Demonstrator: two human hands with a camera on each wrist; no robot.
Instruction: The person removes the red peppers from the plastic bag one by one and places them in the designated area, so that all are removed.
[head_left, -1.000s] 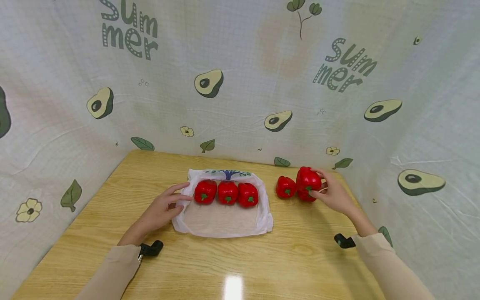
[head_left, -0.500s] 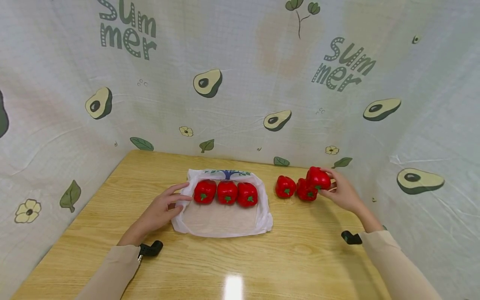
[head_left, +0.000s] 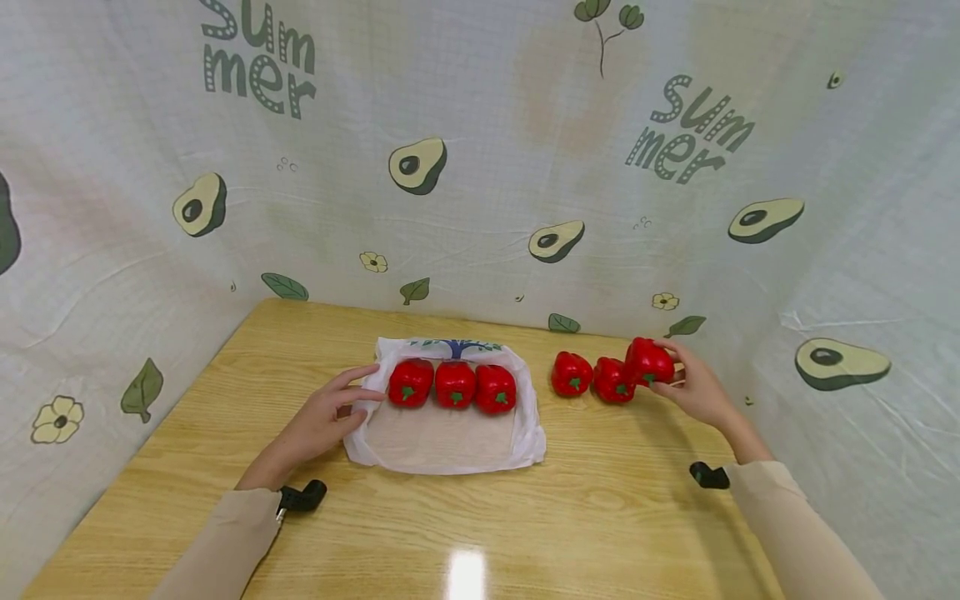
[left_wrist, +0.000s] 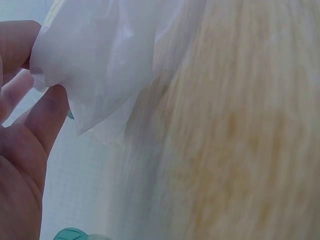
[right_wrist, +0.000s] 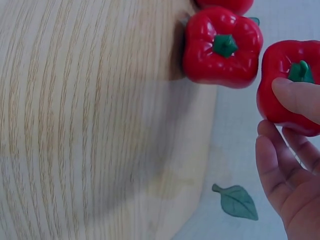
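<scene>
A red bell pepper [head_left: 649, 361] with a green stem is held in my right hand [head_left: 696, 387], beside two other peppers. In the right wrist view the thumb [right_wrist: 300, 99] presses its stem side and the fingers lie below it. To its left, a second bell pepper [head_left: 613, 380] and a third bell pepper [head_left: 572, 373] stand in a row. My left hand [head_left: 322, 417] holds the left edge of a white plastic bag [head_left: 529, 437], thumb and fingers at its rim in the left wrist view. Three peppers [head_left: 454, 385] sit side by side along the bag's far side.
The wooden table [head_left: 420, 533] ends at a hanging cloth [head_left: 480, 275] printed with avocados, at the back and both sides. A blue tree print [head_left: 456, 348] shows on the bag's far edge. Black wrist cameras [head_left: 303, 497] sit on both forearms.
My right hand has carried its bell pepper to the right and slightly down, off the front of the middle pepper to the row's right end. The left hand stays at the bag.
</scene>
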